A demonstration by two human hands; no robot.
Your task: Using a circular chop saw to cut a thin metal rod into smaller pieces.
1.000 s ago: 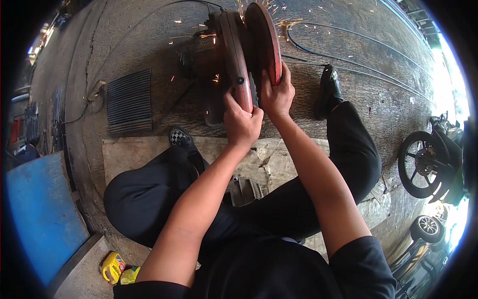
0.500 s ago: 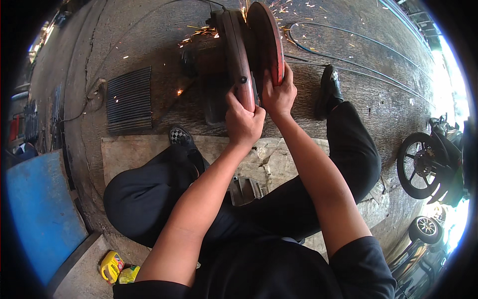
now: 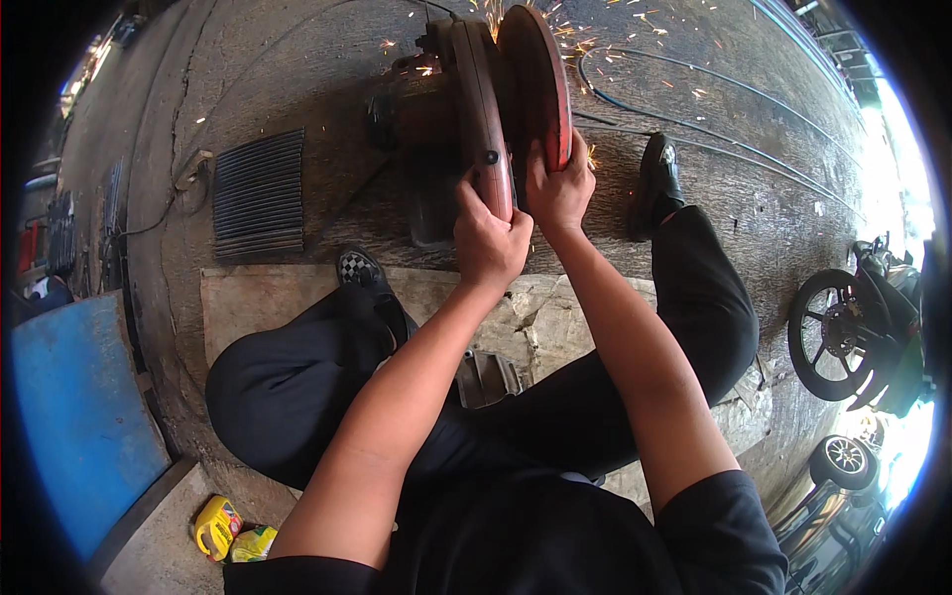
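Note:
In front of me on the ground stands a chop saw with a worn reddish-brown handle [image 3: 480, 119] and a round red blade guard [image 3: 540, 79]. My left hand [image 3: 491, 243] is closed around the handle's near end. Against the guard's lower edge, the fingers of my right hand [image 3: 561, 196] grip the rim. Orange sparks [image 3: 578, 40] fly at the saw's far side and to the right of the guard. The motor body [image 3: 421, 114] juts out to the left. Both blade and workpiece are hidden behind the handle and guard.
Thin dark metal rods [image 3: 260, 193] lie side by side at left. A looped cable [image 3: 684, 89] runs across the right. My legs straddle a worn sheet [image 3: 288, 297] bearing a grey metal part [image 3: 488, 379]. A blue panel [image 3: 84, 416], yellow container [image 3: 217, 527] and motorcycle [image 3: 848, 327] stand farther out.
The handle and guard have shifted very slightly right and nearer, with both hands still on them. Sparks at the left have thinned, and some now show beside my right hand.

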